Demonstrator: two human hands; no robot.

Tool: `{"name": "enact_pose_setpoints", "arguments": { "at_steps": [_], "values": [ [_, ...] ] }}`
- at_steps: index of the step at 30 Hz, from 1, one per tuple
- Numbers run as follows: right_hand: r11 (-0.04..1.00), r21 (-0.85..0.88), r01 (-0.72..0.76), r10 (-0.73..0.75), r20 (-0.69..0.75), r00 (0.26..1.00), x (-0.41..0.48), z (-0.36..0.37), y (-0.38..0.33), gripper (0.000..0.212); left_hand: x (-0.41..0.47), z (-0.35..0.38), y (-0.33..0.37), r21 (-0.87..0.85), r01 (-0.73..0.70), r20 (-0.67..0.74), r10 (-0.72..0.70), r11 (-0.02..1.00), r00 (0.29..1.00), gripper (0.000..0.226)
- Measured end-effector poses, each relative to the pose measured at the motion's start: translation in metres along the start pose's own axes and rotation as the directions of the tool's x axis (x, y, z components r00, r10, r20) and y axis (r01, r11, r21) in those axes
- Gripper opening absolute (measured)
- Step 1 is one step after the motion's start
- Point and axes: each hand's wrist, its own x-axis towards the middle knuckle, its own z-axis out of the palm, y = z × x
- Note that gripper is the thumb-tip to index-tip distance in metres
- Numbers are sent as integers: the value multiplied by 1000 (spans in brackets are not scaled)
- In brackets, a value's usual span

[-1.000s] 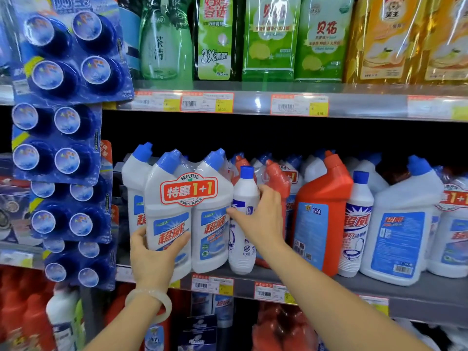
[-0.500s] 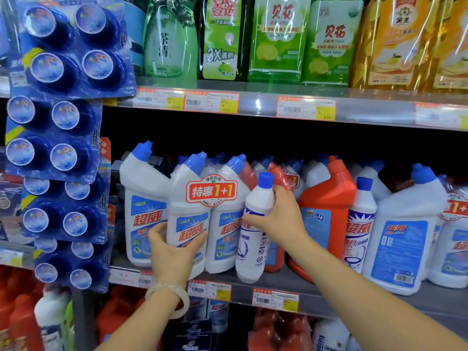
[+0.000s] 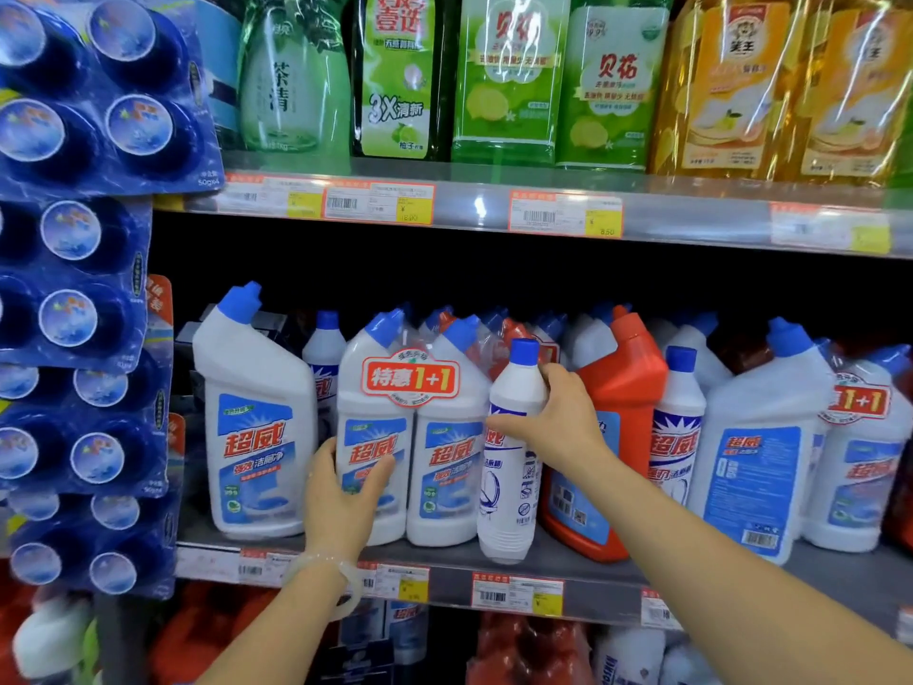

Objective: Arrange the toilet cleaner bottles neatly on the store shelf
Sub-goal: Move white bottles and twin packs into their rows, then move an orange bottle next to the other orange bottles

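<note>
On the middle shelf [image 3: 568, 566] stand white toilet cleaner bottles with blue caps. My left hand [image 3: 341, 496] grips the lower front of a shrink-wrapped twin pack [image 3: 420, 437] with a red "1+1" tag. My right hand [image 3: 553, 417] holds the shoulder of a slim white bottle [image 3: 509, 487], which stands at the shelf's front edge, tilted slightly. A single white angled-neck bottle [image 3: 254, 417] stands left of the pack. A large orange bottle [image 3: 617, 388] and another slim bottle [image 3: 677, 427] stand to the right.
Blue toilet-block blister packs [image 3: 79, 289] hang at the left. Green and yellow detergent bottles [image 3: 509, 81] fill the upper shelf. More white twin packs [image 3: 770, 462] sit at the right. Red and white bottles [image 3: 533, 655] fill the shelf below. Price tags line the shelf edges.
The twin pack has slid right along the shelf with my left hand, opening a gap beside the single bottle. The slim bottle in my right hand has shifted right too.
</note>
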Motion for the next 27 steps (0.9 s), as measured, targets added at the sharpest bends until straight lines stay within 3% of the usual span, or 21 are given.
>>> {"name": "enact_pose_setpoints", "arguments": {
  "at_steps": [2,4,8,10,12,14,16,17,19,20,22,24,27],
  "values": [
    [999,28,16,-17,13,1000,0,-1,3,72,-7,2,-4,37,-43,-13,43,998,999,39],
    [999,39,19,-20,29,999,0,-2,5,73,-13,7,-7,98,-32,-32,35,995,999,62],
    [996,85,11,-14,38,999,-2,-3,7,75,-25,19,1,376,-32,-76,65,926,995,81],
    [997,82,15,-17,34,999,-4,-2,9,76,-34,27,7,481,-153,-47,199,863,979,83],
    [998,55,15,-18,48,999,-9,-2,11,80,-45,38,14,487,-380,71,398,786,915,81],
    [997,58,48,-49,20,999,-14,-8,14,78,-56,52,17,449,-536,208,500,715,841,75],
    [985,53,162,-148,-206,967,-18,-23,17,65,-66,65,20,386,-584,285,510,714,812,69],
    [979,22,204,-183,-361,914,-16,-34,19,61,-70,71,21,351,-594,304,512,724,803,65],
    [988,-21,151,-137,-567,812,-7,-57,21,64,-77,82,22,300,-604,337,511,738,791,60],
    [997,-10,72,-64,-584,809,-1,-66,22,68,-79,89,23,277,-604,355,504,748,787,58],
    [997,18,-81,80,-455,887,11,-77,22,67,-84,101,27,219,-578,402,467,786,788,57],
    [984,-36,-173,158,-260,953,19,-81,23,50,-88,113,35,148,-507,483,386,849,786,61],
    [966,-183,-184,149,-193,970,24,-85,22,41,-95,133,42,113,-334,547,222,936,807,76]
  ]
}}
